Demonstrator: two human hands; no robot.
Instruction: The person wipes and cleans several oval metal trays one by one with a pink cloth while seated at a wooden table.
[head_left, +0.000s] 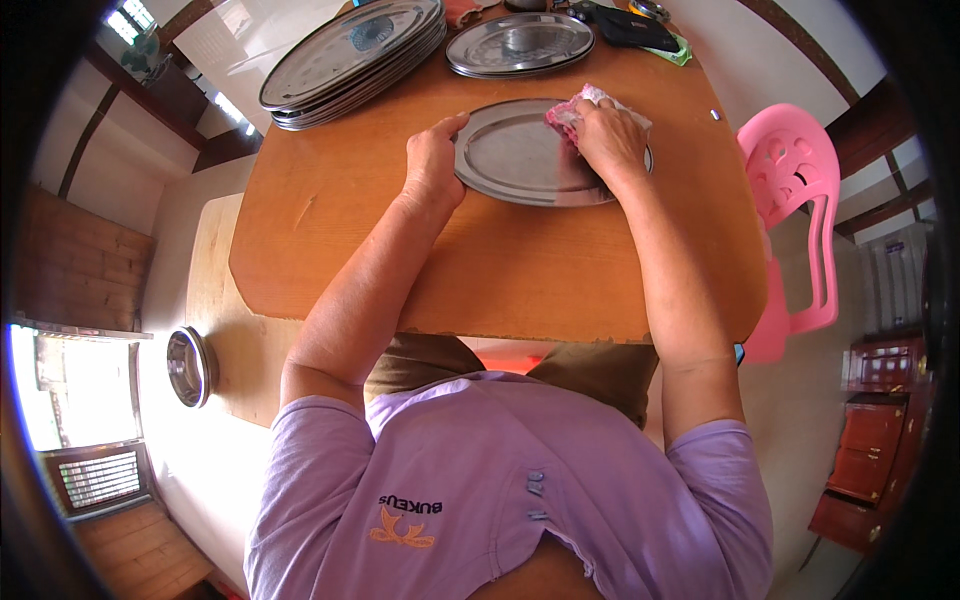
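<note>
An oval stainless steel platter (517, 154) lies before me on the wooden table (517, 277). My left hand (436, 161) grips its left rim, thumb on top and the other fingers hidden. A pink and white cloth (574, 112) is bunched under my right hand (609, 139), pressed on the platter's right part. Behind the platter rests a short stack of smaller oval metal platters (521, 45). To the far left stands a taller stack of large oval platters (352, 56).
A black pouch (637, 30) and a green packet (679, 51) lie at the back right. Near the right edge is a small light object (715, 115). A pink plastic chair (795, 157) stands right of the table; metal bowls (191, 367) sit on a lower wooden surface at left.
</note>
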